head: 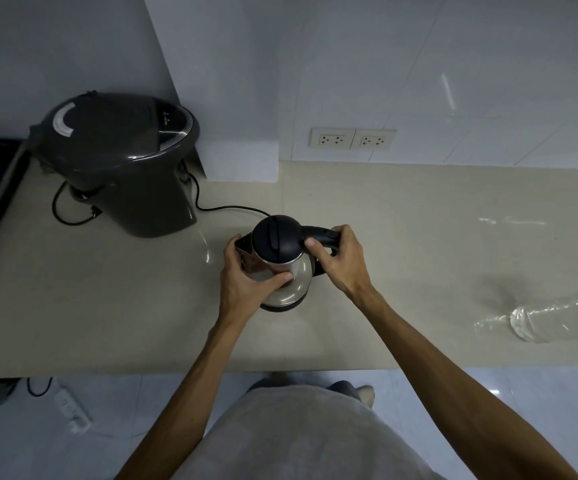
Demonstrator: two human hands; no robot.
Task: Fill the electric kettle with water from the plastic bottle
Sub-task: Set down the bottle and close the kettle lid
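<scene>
the electric kettle (282, 263) stands upright on the beige counter (419, 237), near the front edge, with its black lid (277, 242) shut, so by the look of it no water has gone in yet and nearly the whole task is left: open the lid, fetch the bottle, uncap it if capped, pour. the left hand (246, 282) wraps the steel body on the spout side, fingers curled around it and thumb pressed on the near face. the right hand (341, 259) closes over the black handle (318, 233), thumb lying close to the lid's rear edge, perhaps about to release it. the kettle's spout points left toward the dark thermo pot (118, 161), handle pointing right, its tall axis vertical. the plastic bottle (557, 317) lies on its side well to the right of the kettle, long axis running left to right, untouched; i cannot tell which end bears the cap.
</scene>
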